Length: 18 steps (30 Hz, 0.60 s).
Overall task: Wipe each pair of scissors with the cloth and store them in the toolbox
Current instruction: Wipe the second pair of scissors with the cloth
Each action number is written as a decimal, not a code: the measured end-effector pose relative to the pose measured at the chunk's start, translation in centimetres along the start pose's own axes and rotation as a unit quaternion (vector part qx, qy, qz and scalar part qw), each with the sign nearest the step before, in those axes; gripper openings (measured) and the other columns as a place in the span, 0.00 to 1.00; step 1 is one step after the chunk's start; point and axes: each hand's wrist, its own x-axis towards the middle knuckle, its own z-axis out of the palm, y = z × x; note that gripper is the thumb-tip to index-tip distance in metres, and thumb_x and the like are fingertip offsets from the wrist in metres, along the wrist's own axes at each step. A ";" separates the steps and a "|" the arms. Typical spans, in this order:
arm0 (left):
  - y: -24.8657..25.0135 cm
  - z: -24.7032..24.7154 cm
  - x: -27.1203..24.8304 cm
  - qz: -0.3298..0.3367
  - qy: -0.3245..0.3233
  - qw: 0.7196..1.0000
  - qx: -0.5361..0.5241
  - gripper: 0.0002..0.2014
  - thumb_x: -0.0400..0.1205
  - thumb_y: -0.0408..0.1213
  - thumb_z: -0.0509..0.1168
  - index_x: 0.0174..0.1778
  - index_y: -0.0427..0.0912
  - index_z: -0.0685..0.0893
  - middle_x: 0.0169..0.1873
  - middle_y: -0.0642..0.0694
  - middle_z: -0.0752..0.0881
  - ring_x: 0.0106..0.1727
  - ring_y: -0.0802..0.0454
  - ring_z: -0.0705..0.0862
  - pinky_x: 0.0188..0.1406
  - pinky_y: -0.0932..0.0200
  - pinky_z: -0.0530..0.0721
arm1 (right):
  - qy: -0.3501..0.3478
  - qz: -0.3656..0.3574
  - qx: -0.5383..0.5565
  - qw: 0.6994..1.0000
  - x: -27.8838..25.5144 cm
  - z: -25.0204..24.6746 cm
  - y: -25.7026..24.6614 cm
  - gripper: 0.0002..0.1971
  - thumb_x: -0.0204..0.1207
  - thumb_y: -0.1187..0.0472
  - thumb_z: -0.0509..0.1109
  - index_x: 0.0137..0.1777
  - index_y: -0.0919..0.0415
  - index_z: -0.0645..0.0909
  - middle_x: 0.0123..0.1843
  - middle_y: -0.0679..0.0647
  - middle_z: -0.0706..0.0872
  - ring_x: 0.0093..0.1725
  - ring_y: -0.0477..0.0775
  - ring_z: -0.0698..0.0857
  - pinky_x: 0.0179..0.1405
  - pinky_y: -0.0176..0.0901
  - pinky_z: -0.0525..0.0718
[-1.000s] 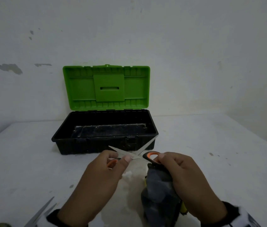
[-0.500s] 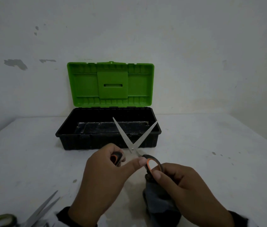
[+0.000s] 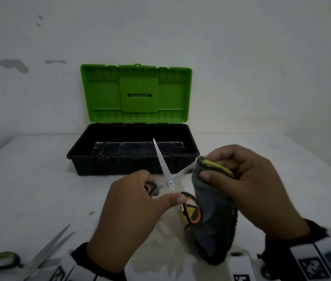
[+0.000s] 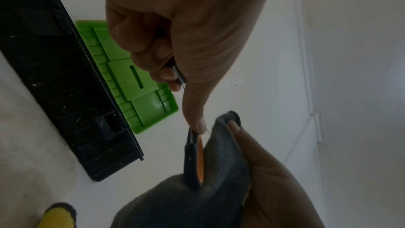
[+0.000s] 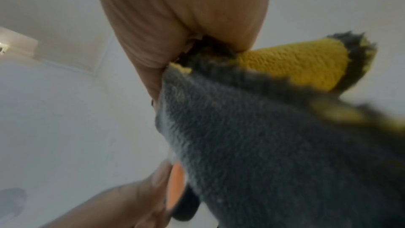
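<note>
My left hand [image 3: 140, 201] grips one handle of the orange-and-black scissors [image 3: 165, 171], whose blades are spread wide, one pointing up over the toolbox. The thumb lies by the other handle loop [image 3: 191, 207]. My right hand [image 3: 247, 185] pinches a grey and yellow cloth [image 3: 211, 209] that hangs beside that loop and covers the lower blade's end. In the left wrist view the handle [image 4: 191, 159] stands against the cloth [image 4: 221, 162]. The right wrist view is filled by the cloth [image 5: 274, 136]. The black toolbox [image 3: 91, 157] stands open with its green lid [image 3: 136, 92] upright.
A second pair of scissors [image 3: 45, 254] with a green handle lies on the white table [image 3: 28, 189] at the lower left, blades slightly apart. The toolbox stands against a white wall [image 3: 241, 57]. A damp patch marks the table under my hands.
My right hand has let go of the handle loop and risen to the right with the cloth up to the right blade. The left hand alone holds the scissors, still spread.
</note>
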 end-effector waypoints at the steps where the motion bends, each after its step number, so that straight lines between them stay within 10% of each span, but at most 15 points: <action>1: 0.0 0.2 0.0 0.000 0.000 1.000 0.005 0.23 0.57 0.65 0.78 0.31 0.53 0.77 0.27 0.54 0.80 0.31 0.60 0.77 0.28 0.64 0.74 | 0.000 -0.005 -0.013 1.000 -0.1 0.8 0.1 0.12 0.66 0.71 0.82 0.43 0.55 0.87 0.35 0.52 0.93 0.34 0.49 0.91 0.34 0.37 0.87; 18: -0.8 1.1 0.3 0.028 0.023 0.998 0.046 0.25 0.56 0.69 0.74 0.28 0.53 0.74 0.23 0.55 0.78 0.27 0.61 0.75 0.25 0.66 0.71 | 0.118 0.097 -0.028 0.988 0.0 4.2 2.2 0.14 0.69 0.56 0.81 0.31 0.58 0.79 0.27 0.57 0.87 0.24 0.54 0.86 0.20 0.44 0.83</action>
